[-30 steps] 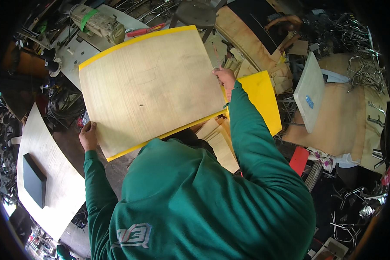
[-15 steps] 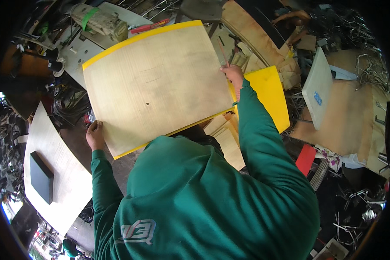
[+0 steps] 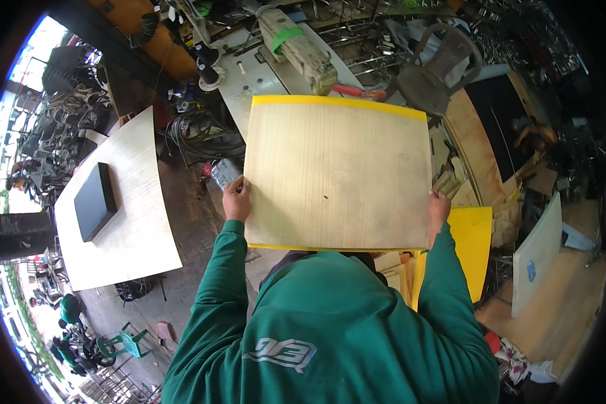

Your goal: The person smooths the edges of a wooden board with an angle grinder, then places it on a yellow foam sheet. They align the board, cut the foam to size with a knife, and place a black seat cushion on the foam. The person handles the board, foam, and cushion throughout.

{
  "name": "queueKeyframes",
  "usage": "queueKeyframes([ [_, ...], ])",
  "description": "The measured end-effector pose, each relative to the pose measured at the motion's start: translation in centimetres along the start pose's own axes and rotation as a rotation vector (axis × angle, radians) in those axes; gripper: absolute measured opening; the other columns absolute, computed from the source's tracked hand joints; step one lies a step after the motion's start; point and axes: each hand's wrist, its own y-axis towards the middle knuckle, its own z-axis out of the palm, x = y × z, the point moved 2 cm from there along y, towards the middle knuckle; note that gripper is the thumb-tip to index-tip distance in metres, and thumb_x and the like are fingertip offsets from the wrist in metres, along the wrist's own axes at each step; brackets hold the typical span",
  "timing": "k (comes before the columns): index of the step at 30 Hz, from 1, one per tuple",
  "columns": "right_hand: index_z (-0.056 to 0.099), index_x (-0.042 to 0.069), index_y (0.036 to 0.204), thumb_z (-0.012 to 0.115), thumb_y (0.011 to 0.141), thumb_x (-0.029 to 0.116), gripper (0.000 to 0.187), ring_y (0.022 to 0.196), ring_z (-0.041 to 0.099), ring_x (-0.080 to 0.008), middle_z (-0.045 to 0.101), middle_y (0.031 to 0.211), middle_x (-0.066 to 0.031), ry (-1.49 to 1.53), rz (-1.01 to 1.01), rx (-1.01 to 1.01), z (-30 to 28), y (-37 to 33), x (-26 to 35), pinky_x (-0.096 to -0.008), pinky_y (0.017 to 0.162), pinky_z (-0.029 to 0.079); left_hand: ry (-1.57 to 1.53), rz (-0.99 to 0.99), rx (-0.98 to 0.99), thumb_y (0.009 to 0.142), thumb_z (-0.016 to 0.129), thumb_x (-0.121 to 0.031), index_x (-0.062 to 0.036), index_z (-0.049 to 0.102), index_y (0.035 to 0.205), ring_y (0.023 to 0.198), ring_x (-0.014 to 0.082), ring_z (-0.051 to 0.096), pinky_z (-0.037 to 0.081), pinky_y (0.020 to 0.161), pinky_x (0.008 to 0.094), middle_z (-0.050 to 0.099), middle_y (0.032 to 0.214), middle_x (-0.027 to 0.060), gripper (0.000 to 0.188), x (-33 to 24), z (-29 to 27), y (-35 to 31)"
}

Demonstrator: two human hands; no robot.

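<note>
A pale wooden board (image 3: 340,168) with yellow strips along its far and near edges is held up in front of me. My left hand (image 3: 236,202) is closed on its left edge, thumb on the upper face. At the opposite edge, my right hand (image 3: 439,207) grips the board near its lower right corner. The fingers under the board are hidden. A small dark mark shows on the wood. Just beyond my left hand is a grey metallic object (image 3: 226,174). Beside my right forearm lies a yellow panel (image 3: 470,246).
On the left, a pale tabletop (image 3: 138,236) carries a black flat box (image 3: 95,202). Beyond the board are a machine with a green strap (image 3: 293,44), a red tool (image 3: 358,91) and a brown plastic chair (image 3: 424,81). A white panel (image 3: 537,259) stands at the right.
The view has swung left, so the surroundings sit further right. The board has turned from a slant to nearly level. A pencil seen at my right hand earlier no longer shows.
</note>
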Motion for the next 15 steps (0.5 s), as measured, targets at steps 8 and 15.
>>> queueKeyframes([
  [8,0.074,-0.004,0.131,0.072,0.103,0.026,0.041,0.109,0.073,-0.0251,0.081,0.120,-0.0182,0.232,0.182,0.077,0.6,0.7,-1.2,-0.0363,0.098,0.054,-0.542,-0.208,0.318,0.108,0.064,-0.035,-0.0053,0.046,0.165,0.139,0.0247,0.059,0.046,0.115,0.0357,0.062,0.153,0.0153,0.066,4.5,2.0,0.8],
  [15,0.077,-0.001,0.116,0.072,0.104,0.027,0.031,0.086,0.063,-0.0133,0.074,0.095,-0.0021,0.380,0.297,0.256,-1.4,0.6,0.2,-0.0327,0.075,0.050,-0.817,-0.628,0.705,0.103,0.056,-0.063,-0.0082,0.050,0.161,0.133,0.0273,0.062,0.048,0.113,0.0445,0.059,0.155,0.0128,0.080,6.2,1.3,-0.6],
])
